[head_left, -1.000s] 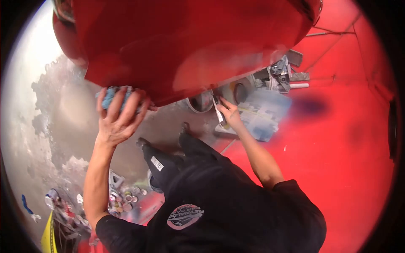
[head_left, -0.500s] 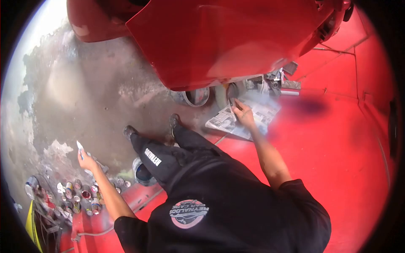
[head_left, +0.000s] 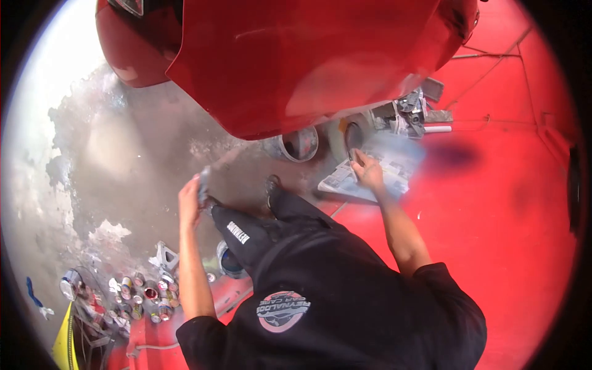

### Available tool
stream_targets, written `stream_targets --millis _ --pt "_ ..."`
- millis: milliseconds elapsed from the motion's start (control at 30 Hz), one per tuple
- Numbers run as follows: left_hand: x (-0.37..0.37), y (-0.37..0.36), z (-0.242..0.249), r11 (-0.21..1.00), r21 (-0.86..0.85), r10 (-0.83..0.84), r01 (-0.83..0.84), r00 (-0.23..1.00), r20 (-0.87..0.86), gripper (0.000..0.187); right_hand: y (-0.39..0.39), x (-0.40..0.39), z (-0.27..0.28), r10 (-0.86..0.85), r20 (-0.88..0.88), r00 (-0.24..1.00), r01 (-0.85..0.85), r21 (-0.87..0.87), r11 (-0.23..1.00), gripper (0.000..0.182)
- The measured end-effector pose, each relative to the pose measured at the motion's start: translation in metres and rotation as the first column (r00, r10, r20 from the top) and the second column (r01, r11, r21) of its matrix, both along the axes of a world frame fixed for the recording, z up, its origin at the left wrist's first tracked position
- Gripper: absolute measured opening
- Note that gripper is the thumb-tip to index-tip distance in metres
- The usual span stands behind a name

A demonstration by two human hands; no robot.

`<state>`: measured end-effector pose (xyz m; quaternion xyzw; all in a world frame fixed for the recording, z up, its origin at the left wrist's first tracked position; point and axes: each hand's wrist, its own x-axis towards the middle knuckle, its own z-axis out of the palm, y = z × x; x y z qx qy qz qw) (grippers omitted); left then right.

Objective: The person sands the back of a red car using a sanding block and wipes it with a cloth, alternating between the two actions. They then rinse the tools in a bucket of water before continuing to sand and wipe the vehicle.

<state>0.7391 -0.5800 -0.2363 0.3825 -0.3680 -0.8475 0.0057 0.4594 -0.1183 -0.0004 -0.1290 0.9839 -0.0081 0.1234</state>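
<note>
My left hand [head_left: 190,200], raised at the left of the view, has its fingers closed round a blurred grey-blue item [head_left: 203,186] that I cannot make out clearly. On the right, my right hand [head_left: 368,169] pinches a small dark item [head_left: 353,155] above the edge of a newspaper [head_left: 391,166]. Beyond my right fingertips is a dark round object [head_left: 353,135]. A glossy red car body panel [head_left: 296,68] spans the top of the view, apart from both hands.
An open bucket [head_left: 300,145] stands below the panel. Another bucket [head_left: 230,259] is beside my leg. Several cans [head_left: 151,290] crowd the lower left near a yellow item [head_left: 63,339]. Scraps and tools [head_left: 412,111] lie behind the newspaper.
My left hand has moved right and up, and the item in it now looks grey-blue rather than white. My right hand still pinches its item by the newspaper. The view has shifted slightly.
</note>
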Motion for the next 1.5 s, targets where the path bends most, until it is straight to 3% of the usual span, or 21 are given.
stream_targets --millis 67,167,267,333,400,500,633,700,833,933,1033,1067,1100,1133,1200,1233,1267,1333,1367,1433,1500 --pt "-0.033 0.018 0.036 0.981 -0.069 -0.191 0.184 0.973 -0.132 0.043 0.034 -0.002 -0.015 0.068 -0.026 0.997 -0.067 0.050 0.997 0.064" --pt "-0.068 0.048 0.144 0.913 -0.302 -0.360 0.275 0.891 -0.277 0.048 0.055 0.015 -0.009 -0.010 -0.078 0.997 0.012 0.025 1.000 0.064" --pt "-0.084 0.065 0.222 0.905 -0.388 -0.396 0.176 0.682 -0.615 0.044 0.068 0.029 -0.006 -0.184 -0.035 0.982 0.186 0.068 0.980 0.067" --pt "-0.085 0.069 0.273 0.926 -0.339 -0.370 0.168 0.593 -0.715 0.047 0.093 0.039 -0.017 -0.221 -0.023 0.975 0.222 0.037 0.974 0.067" --pt "-0.086 0.061 0.319 0.892 -0.440 -0.434 0.105 0.468 -0.769 0.061 0.157 0.035 -0.058 -0.228 0.016 0.973 0.228 -0.165 0.960 0.062" --pt "-0.085 0.057 0.374 0.917 -0.387 -0.336 -0.096 0.332 -0.881 0.072 0.142 0.043 -0.057 -0.288 0.010 0.958 0.287 -0.127 0.949 0.063" --pt "-0.083 0.055 0.419 0.942 -0.300 -0.254 -0.151 0.263 -0.931 0.078 0.128 0.050 -0.055 -0.331 0.005 0.944 0.330 -0.067 0.941 0.065" --pt "-0.087 0.045 0.434 0.842 -0.334 -0.278 -0.425 0.189 -0.942 0.080 0.115 0.057 -0.049 -0.352 0.014 0.936 0.352 -0.044 0.935 0.066" --pt "-0.096 0.094 0.436 0.861 -0.195 -0.122 -0.470 0.182 -0.976 0.079 0.070 0.074 -0.010 -0.422 0.045 0.906 0.423 -0.012 0.906 0.068" --pt "-0.105 0.096 0.439 0.911 -0.229 -0.198 -0.342 0.124 -0.972 0.077 0.045 0.079 0.016 -0.486 0.099 0.868 0.493 -0.064 0.868 0.070" --pt "-0.120 0.111 0.447 0.894 -0.229 -0.192 -0.386 0.132 -0.973 0.071 0.136 0.052 -0.080 -0.484 0.133 0.865 0.443 -0.657 0.610 0.060" --pt "-0.125 0.102 0.453 0.825 -0.389 -0.339 -0.411 0.191 -0.921 0.054 0.150 0.041 -0.092 -0.492 0.123 0.862 0.431 -0.690 0.582 0.060" --pt "-0.135 0.108 0.457 0.782 -0.500 -0.403 -0.371 0.311 -0.861 0.042 0.133 0.038 -0.076 -0.448 0.352 0.822 0.516 -0.794 0.322 0.061" --pt "-0.145 0.117 0.455 0.730 -0.603 -0.458 -0.320 0.425 -0.781 0.030 0.110 0.039 -0.058 -0.327 0.550 0.769 0.593 -0.804 0.043 0.062" --pt "-0.178 0.150 0.436 0.608 -0.748 -0.540 -0.264 0.553 -0.635 0.019 0.074 0.041 -0.035 0.013 0.709 0.705 0.668 -0.658 -0.348 0.066" --pt "-0.198 0.173 0.413 0.592 -0.776 -0.555 -0.220 0.587 -0.590 0.022 0.041 0.037 -0.008 -0.001 0.649 0.761 0.603 -0.708 -0.367 0.063" --pt "-0.216 0.198 0.387 0.570 -0.804 -0.572 -0.169 0.621 -0.536 0.026 0.008 0.041 0.033 0.170 0.645 0.745 0.634 -0.607 -0.478 0.059" --pt "-0.238 0.249 0.354 0.610 -0.792 -0.619 0.025 0.638 -0.457 0.022 0.006 0.027 0.021 0.476 0.520 0.709 0.695 -0.400 -0.598 0.058" --pt "-0.249 0.260 0.349 0.323 -0.940 -0.766 -0.111 0.553 -0.328 0.028 0.009 0.022 0.006 0.438 0.462 0.771 0.626 -0.428 -0.651 0.057" --pt "-0.273 0.287 0.348 0.228 -0.970 -0.923 -0.082 0.300 -0.242 0.056 0.000 0.013 0.013 0.248 0.415 0.875 0.455 -0.531 -0.715 0.056" --pt "-0.301 0.302 0.359 0.151 -0.983 -0.971 -0.104 0.173 -0.168 0.067 0.018 -0.013 0.023 0.303 0.465 0.832 0.488 -0.352 -0.799 0.060"
